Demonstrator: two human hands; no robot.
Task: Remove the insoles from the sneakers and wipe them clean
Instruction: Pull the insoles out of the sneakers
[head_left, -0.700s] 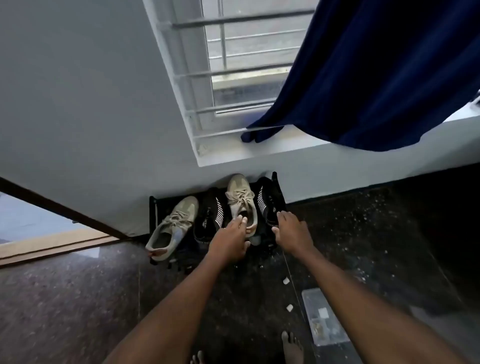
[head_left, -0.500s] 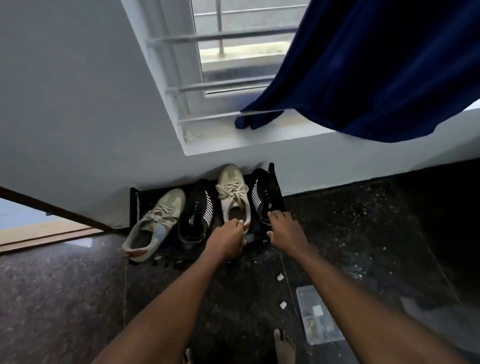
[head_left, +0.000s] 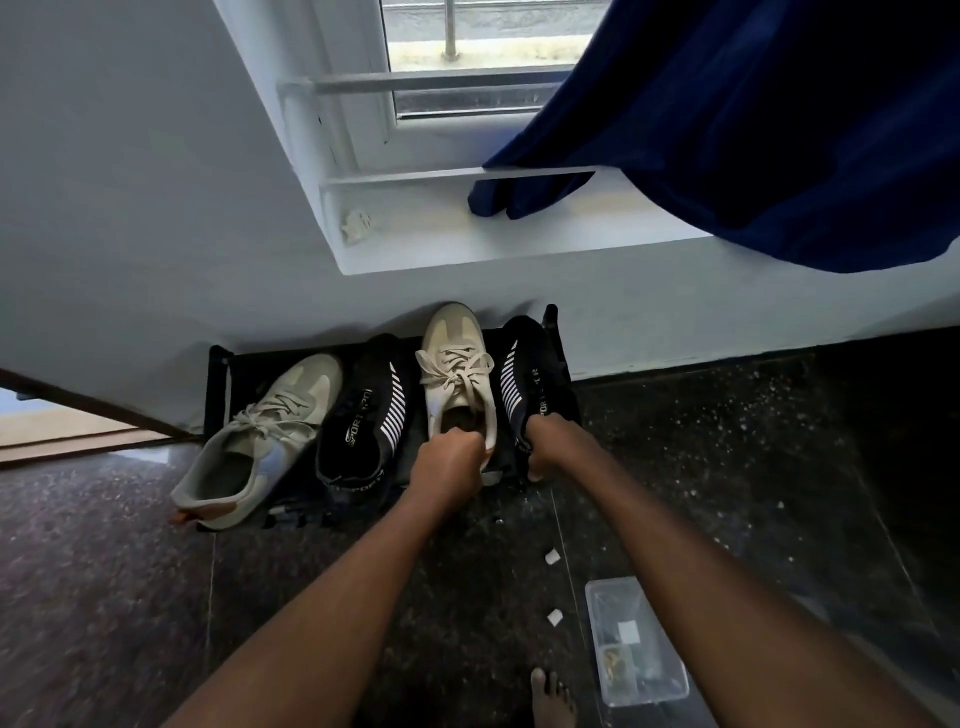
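Several shoes stand on a low black rack (head_left: 218, 374) against the wall. Two are beige laced sneakers: one at the left (head_left: 260, 441), one in the middle (head_left: 454, 358). Two are black slip-ons with white stripes, one left of centre (head_left: 363, 415) and one at the right (head_left: 524, 374). My left hand (head_left: 449, 465) grips the heel rim of the middle beige sneaker, fingers curled at its opening. My right hand (head_left: 545, 441) holds the heel end of the right black shoe. No insole is clearly visible.
A clear plastic box (head_left: 634, 644) with small items lies on the dark speckled floor at lower right. My bare foot (head_left: 553, 696) is near the bottom edge. Small white scraps (head_left: 553, 556) dot the floor. A blue curtain (head_left: 753, 130) hangs over the window sill above.
My view has dropped closer to the rack. My left hand has curled round the beige sneaker's heel, and my right hand has closed on the black shoe's heel.
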